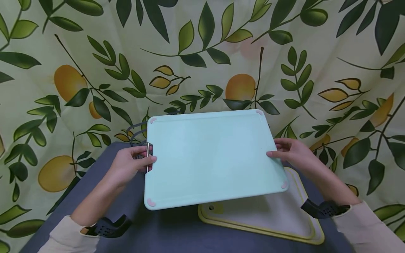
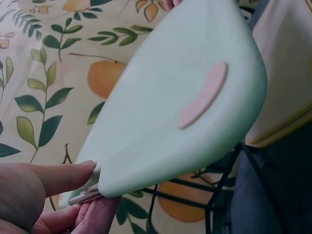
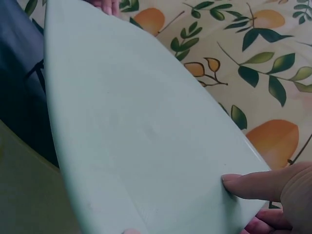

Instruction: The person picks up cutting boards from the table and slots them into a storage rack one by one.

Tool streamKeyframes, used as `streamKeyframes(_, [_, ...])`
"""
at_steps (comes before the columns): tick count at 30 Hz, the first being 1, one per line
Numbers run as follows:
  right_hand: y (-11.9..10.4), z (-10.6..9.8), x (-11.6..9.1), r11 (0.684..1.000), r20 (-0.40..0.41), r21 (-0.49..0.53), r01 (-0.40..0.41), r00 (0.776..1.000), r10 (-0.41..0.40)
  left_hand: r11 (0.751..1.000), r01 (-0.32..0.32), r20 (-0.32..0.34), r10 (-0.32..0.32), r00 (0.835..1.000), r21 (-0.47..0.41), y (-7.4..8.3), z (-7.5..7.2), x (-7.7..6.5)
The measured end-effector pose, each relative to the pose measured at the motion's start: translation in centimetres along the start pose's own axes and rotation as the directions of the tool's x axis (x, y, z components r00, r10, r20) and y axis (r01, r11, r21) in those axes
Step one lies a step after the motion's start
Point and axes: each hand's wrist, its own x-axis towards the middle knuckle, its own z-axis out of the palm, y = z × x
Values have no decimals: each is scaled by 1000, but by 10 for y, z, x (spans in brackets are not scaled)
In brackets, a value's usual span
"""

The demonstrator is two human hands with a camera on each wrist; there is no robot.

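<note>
A mint-green cutting board (image 1: 209, 158) with pink corner pads is held up between my two hands, tilted toward me. My left hand (image 1: 128, 163) grips its left edge at the metal handle, thumb on the near face; the handle (image 2: 87, 196) shows between thumb and fingers in the left wrist view. At the right edge, my right hand (image 1: 292, 151) pinches the board, its thumb (image 3: 253, 185) flat on the face and the fingers behind. Below and to the right lies a pale cutting board (image 1: 262, 219) with a yellow rim, partly covered by the green one in the head view.
The pale board rests on a dark blue-grey table (image 1: 171, 232). Behind the green board stands a black wire rack (image 2: 214, 195), mostly hidden in the head view. A curtain (image 1: 190, 80) printed with leaves and orange fruit hangs along the back.
</note>
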Motion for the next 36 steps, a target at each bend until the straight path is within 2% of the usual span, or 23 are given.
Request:
streamKeyframes(8, [-16,3,14,999,17,30,13,1000,-14,998,4,-22,-3,1000,59,0,-17,-3])
streamKeyframes(14, [-30,6,26,996,27,89,16,999,-18,997,5,-67,0,998,79,-1,-28,-6])
streamKeyframes(23, [-50,9,44,992,9,123,29,1000,-30,991,29,-124,-13,992,130,-1,-44,-8])
streamKeyframes(33, [-71,6,62,990,14,122,70,997,-72,996,-2,-137,14,990,87,4,-61,-6])
streamKeyframes(36, [-78,5,69,988,13,142,65,998,-68,997,-15,-161,27,987,72,6,-63,-4])
